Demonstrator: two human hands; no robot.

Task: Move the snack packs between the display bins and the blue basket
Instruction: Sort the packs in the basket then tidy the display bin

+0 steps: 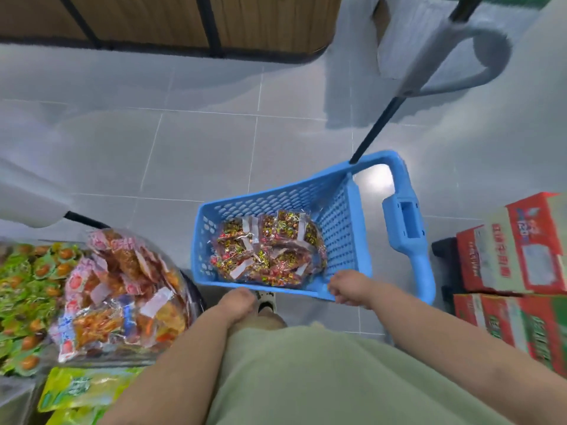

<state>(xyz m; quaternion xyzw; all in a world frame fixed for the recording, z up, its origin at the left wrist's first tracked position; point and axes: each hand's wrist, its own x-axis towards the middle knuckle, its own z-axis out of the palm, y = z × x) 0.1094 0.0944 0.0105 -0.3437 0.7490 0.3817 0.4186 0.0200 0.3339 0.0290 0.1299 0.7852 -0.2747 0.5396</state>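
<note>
The blue basket [343, 210] stands on the grey tiled floor in front of me, with several clear red-and-yellow snack packs [267, 250] heaped in its bottom. My right hand [349, 288] grips the basket's near rim at its right corner. My left hand [237, 303] hangs just below the near rim with fingers curled, holding nothing that I can see. At the left, a display bin [190, 296] is piled with red and orange snack packs [122, 289], and beside it lie green packs [27, 289].
The basket's long blue handle [408, 222] sticks out to the right, with a black pull rod [377, 130] rising from its far corner. Red and green cartons [515, 256] are stacked at the right. A wooden shelf base [184, 23] runs along the far side. Yellow-green bags [79, 391] lie bottom left.
</note>
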